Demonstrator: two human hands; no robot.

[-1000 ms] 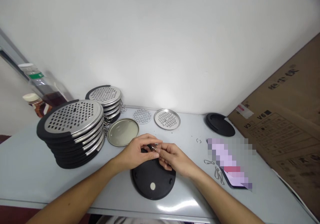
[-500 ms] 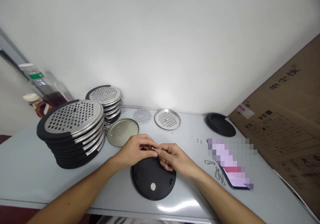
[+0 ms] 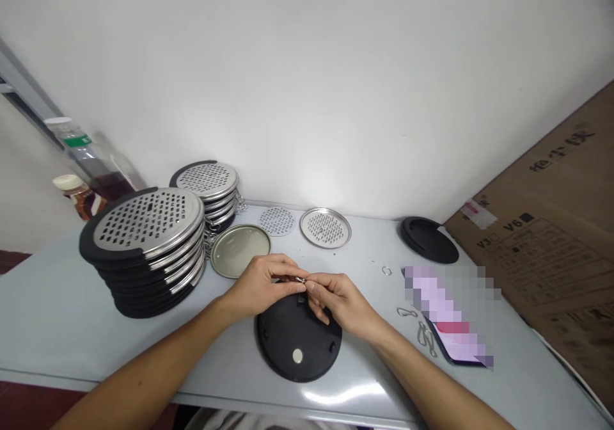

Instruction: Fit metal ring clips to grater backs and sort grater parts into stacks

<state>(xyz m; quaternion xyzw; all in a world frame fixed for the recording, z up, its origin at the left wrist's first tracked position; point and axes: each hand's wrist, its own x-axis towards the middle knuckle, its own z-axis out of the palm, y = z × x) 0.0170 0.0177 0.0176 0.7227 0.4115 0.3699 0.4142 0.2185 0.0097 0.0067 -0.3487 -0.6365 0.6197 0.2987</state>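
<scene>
Over the far edge of a round black disc, my left hand and my right hand meet fingertip to fingertip. Both are closed in a pinch on a small shiny metal piece. Fingers hide most of it, so I cannot tell if it is a ring or a clip. The disc lies on the table with a pale round spot near its front. Just beyond my left hand is an olive-coloured round tray.
Stacks of black-and-metal perforated discs and bottles stand left. Behind lie a perforated sheet and a rimmed perforated disc. Right: black discs, a ring, snap hooks, a phone, a carton.
The whole view has shifted slightly, with things now a little further right. My fingers have shifted a little around the small metal piece; both hands still pinch it.
</scene>
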